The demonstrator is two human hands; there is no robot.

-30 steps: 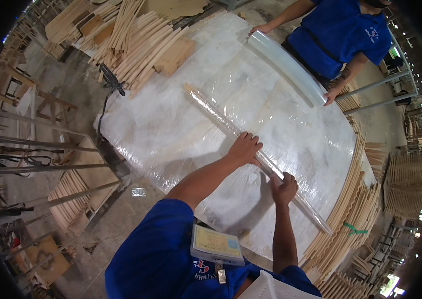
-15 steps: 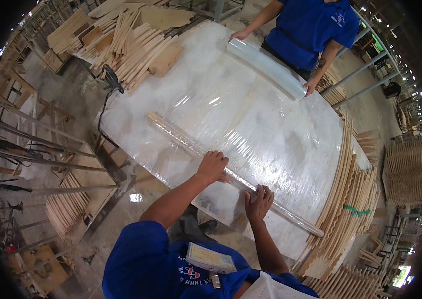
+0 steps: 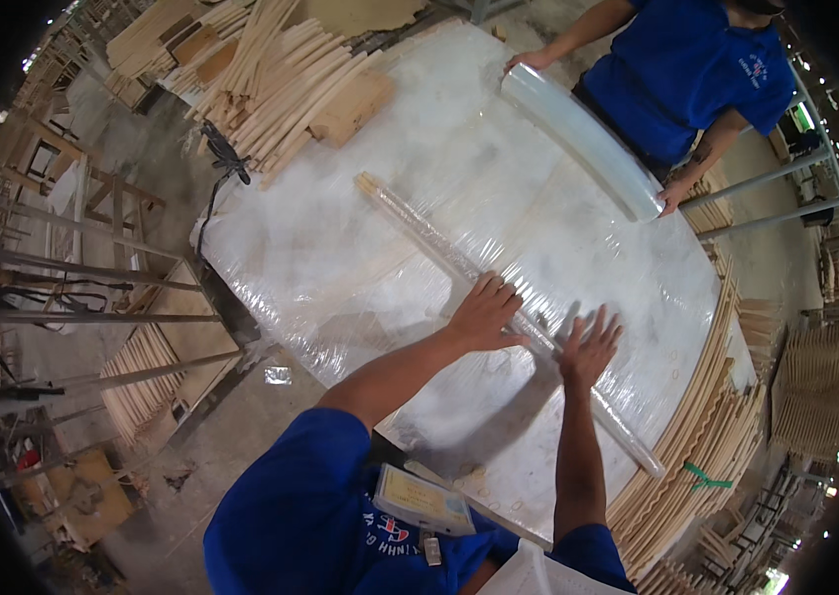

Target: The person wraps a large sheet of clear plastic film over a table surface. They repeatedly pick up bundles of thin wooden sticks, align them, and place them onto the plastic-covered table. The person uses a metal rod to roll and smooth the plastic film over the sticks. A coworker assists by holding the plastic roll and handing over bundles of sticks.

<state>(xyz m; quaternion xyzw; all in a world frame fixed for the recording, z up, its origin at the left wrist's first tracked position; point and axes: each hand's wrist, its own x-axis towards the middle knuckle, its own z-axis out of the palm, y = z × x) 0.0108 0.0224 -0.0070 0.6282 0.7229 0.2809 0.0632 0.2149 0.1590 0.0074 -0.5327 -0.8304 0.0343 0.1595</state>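
A long, thin wooden piece wrapped in clear plastic film (image 3: 426,230) lies slantwise across the table, bare wood showing at its far left end. My left hand (image 3: 485,313) rests on its middle, fingers bent over it and thumb stretched out. Just to the right, my right hand (image 3: 588,349) presses on it with fingers spread. Clear film (image 3: 390,307) covers the tabletop under and around the piece. Across the table, a co-worker's two hands (image 3: 533,59) hold a thick roll of clear film (image 3: 583,139) by its ends.
Wooden sticks (image 3: 286,94) are piled at the table's far left, beside a black cord (image 3: 226,154). More strips, some wavy-edged, are stacked (image 3: 682,456) along the right edge with a green tie (image 3: 707,477). Metal racks (image 3: 102,317) stand on the floor at left.
Both my hands have moved away from me, and the wrapped piece has rolled farther across the table. My right hand's fingers have spread. The view has shifted somewhat.
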